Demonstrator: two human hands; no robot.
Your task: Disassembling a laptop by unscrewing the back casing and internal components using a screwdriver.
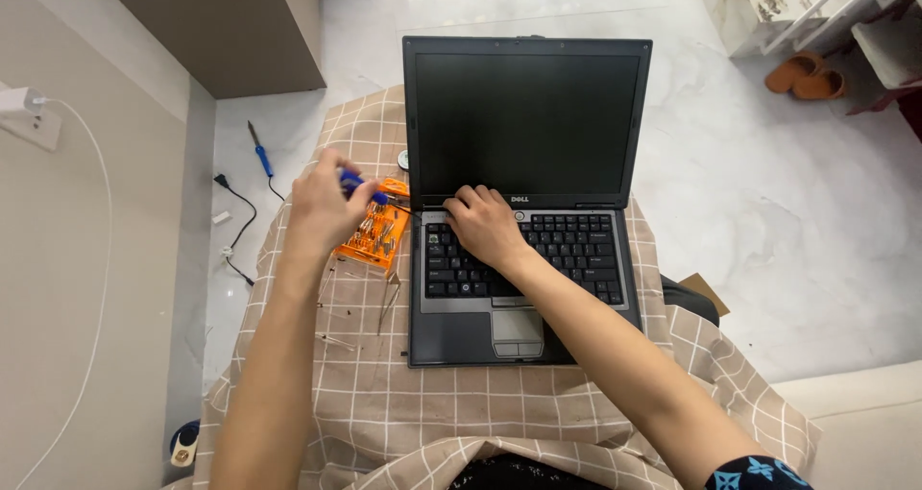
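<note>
Left hand (322,207) closed around a blue-handled screwdriver (363,187), knuckles up; the tool's tip points right, toward the laptop's left hinge corner. Whether the tip touches the laptop cannot be told.

Right hand (485,226) lies palm down on the upper left of the keyboard (576,255), fingers curled at the strip below the screen, holding nothing.

Laptop (523,202) sits open on the table, dark grey, screen (526,125) black and upright. Silver palm rest with a touchpad (517,329) at the near edge. A small pale logo sits centred under the screen.

Just left of the laptop, under the left hand: an orange bit case (375,235), flat and rectangular, lying open with rows of metal bits showing. Near it on the cloth, tweezers (389,298) and a few thin metal pieces.

Table covered with a beige checked cloth (384,394), white grid lines, hanging in folds at the near edge.

Further out, on the pale floor to the left: a blue-handled tool (259,149) and a black cable (240,226). On the left wall, a white charger (21,101) in a socket with a white cord (101,259) trailing down. Upper right: a pair of orange slippers (805,75) beside a white rack. A cardboard corner (706,293) pokes out behind the table's right side.
</note>
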